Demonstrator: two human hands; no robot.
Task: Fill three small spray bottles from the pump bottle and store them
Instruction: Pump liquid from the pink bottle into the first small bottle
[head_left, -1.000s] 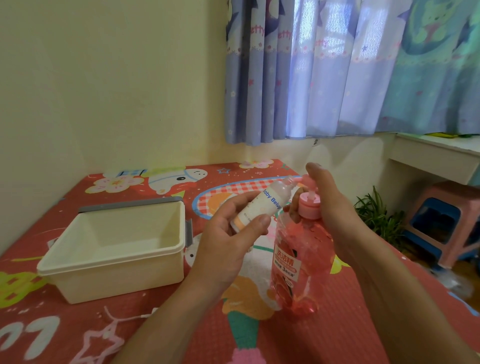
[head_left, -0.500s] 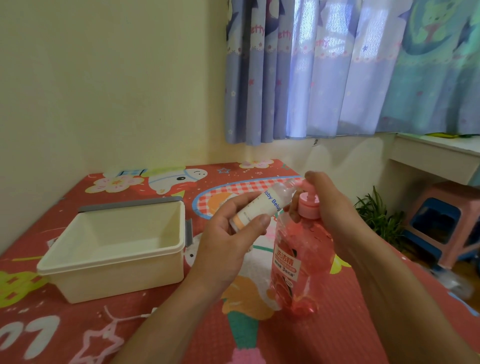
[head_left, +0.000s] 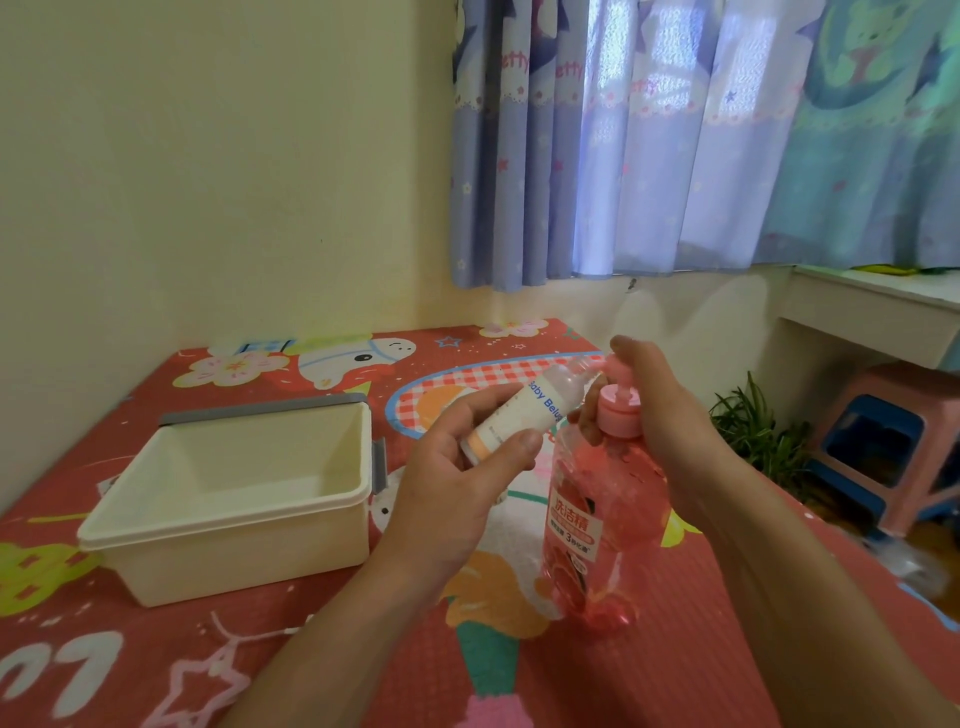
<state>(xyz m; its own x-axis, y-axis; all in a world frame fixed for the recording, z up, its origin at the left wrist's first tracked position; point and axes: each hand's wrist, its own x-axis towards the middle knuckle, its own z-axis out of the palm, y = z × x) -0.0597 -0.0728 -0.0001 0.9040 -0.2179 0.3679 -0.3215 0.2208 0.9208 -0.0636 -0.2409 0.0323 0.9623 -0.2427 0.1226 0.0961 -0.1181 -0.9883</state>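
Head view: left hand (head_left: 457, 486) grips spray bottle (head_left: 524, 411), neck slanting up-right to pump bottle (head_left: 597, 525) clasped by right hand (head_left: 662, 410).

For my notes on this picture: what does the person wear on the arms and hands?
Nothing that shows. The left hand and the right hand are bare, with no gloves, rings or watch. The left forearm and the right forearm are bare too; no sleeve is in view.

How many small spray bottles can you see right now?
1. The small spray bottle is held tilted in the left hand, its mouth at the pump bottle nozzle. Others may be out of view.
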